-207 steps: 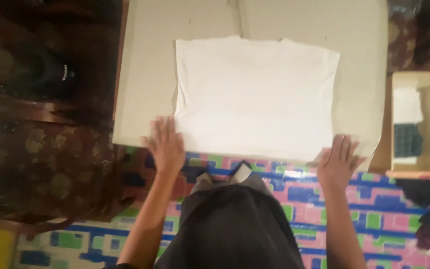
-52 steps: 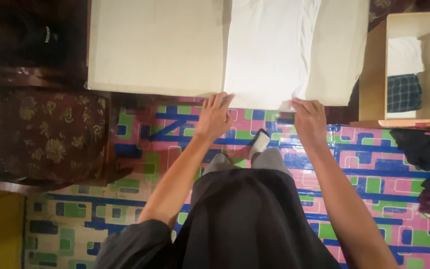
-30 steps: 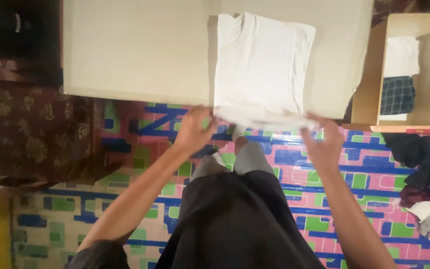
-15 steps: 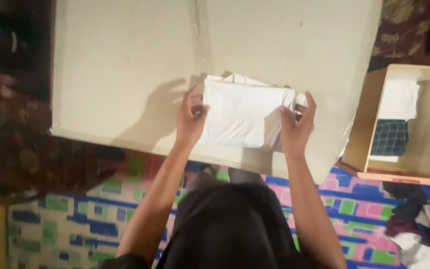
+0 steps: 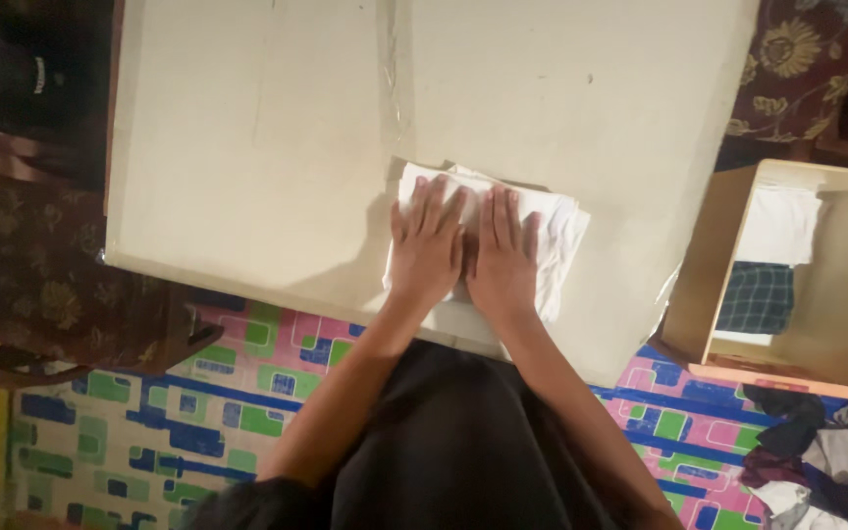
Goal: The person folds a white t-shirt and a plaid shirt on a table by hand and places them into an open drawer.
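Cream-coloured table (image 5: pixel 247 147) is filling the upper part of the head view, with a taped seam running down its middle and a patterned floor mat (image 5: pixel 198 393) of pink, blue and green blocks showing below its near edge. I am watching both hands working on a folded white shirt (image 5: pixel 556 231), which is lying on the table near the front edge, right of the seam. My left hand (image 5: pixel 426 245) is pressing flat on the left half of the bundle, fingers extended and slightly fanned; my right hand (image 5: pixel 503 257) is lying palm down just beside it, the two nearly touching at the thumbs. Neither hand is pinching any cloth; both are bearing down on the top layer. Judging from how things lie, the folding itself is looking done: the shirt is sitting as a compact rectangle with several layers showing at its right edge, and the hands are only flattening it. What I am reading as left is putting the bundle away. To the right, apart from the table, a wooden box (image 5: pixel 709 285) is holding a white folded cloth (image 5: pixel 777 226) and a dark checked cloth (image 5: pixel 756 297), while a loose heap of clothes (image 5: pixel 817 471) is lying on the mat at lower right, apparently not yet folded.
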